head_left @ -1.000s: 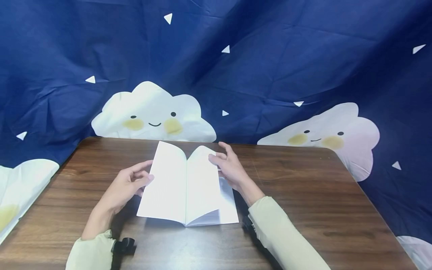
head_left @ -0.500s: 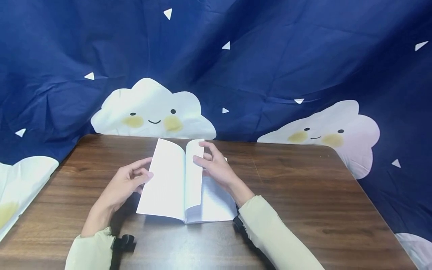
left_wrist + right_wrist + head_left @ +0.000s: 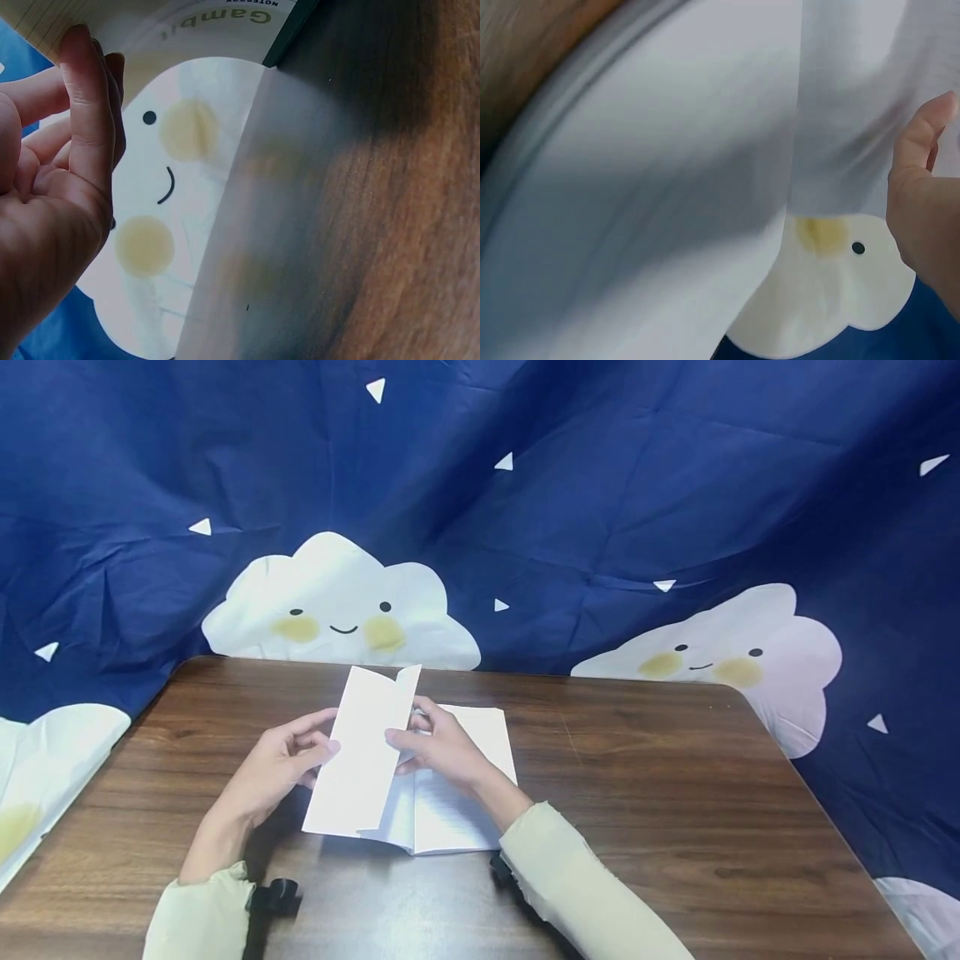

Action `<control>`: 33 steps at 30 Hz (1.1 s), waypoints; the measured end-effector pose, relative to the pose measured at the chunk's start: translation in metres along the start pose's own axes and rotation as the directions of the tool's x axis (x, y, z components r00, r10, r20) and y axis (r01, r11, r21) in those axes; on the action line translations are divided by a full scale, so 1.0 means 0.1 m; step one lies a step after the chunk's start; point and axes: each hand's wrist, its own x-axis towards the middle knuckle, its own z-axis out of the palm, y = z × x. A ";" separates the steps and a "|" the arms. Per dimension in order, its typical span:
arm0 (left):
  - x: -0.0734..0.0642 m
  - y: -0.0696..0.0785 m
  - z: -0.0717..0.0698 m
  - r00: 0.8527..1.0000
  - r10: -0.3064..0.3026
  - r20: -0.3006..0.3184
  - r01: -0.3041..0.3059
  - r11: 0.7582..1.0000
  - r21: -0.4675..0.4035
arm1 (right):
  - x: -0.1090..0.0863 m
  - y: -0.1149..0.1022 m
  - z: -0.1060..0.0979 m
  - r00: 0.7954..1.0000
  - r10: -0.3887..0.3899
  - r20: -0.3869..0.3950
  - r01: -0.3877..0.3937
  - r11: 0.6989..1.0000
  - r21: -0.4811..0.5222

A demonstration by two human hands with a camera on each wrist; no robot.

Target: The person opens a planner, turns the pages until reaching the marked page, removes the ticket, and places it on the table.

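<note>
An open notebook [image 3: 465, 814] with white pages lies on the table, its left side raised off the tabletop. My left hand [image 3: 262, 777] holds that left edge, thumb on the page side and fingers behind. The cover in the left wrist view bears the word "Gambit" [image 3: 217, 19] and "NOTEBOOK" in small print. With thumb and fingers my right hand [image 3: 446, 752] pinches a notebook page [image 3: 363, 760], which is swung over the left side and bent at its top corner. Faint ruled lines show on the right-hand page below. In the right wrist view the right thumb [image 3: 930, 124] stands against the paper.
The brown wood-grain table [image 3: 675, 827] extends around the notebook. Behind it hangs a blue cloth [image 3: 555, 527] with smiling clouds and small white triangles. A black wrist mount [image 3: 281, 897] sits by the left sleeve.
My right hand has moved left, carrying the page from the right side across the spine onto the left side. More of the right-hand page is uncovered. The left hand keeps its place.
</note>
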 end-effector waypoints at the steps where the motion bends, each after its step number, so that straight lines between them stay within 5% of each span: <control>1: 0.00 0.00 0.00 1.000 -0.004 0.001 0.004 1.000 -0.003 | 0.00 0.01 0.04 1.000 0.008 0.005 -0.007 1.000 -0.003; 11: 0.04 0.02 -0.08 1.000 0.029 0.000 -0.029 0.998 -0.047 | 0.12 0.05 0.24 0.996 0.000 0.084 0.019 0.977 -0.214; 24: -0.02 0.00 -0.08 1.000 0.000 -0.001 0.000 1.000 -0.015 | 0.06 0.12 0.28 0.998 0.016 0.065 0.002 0.963 -0.270; 33: -0.02 0.01 -0.07 1.000 0.018 0.002 -0.018 1.000 -0.018 | 0.02 0.10 -0.01 0.989 -0.115 0.088 0.143 0.863 -0.485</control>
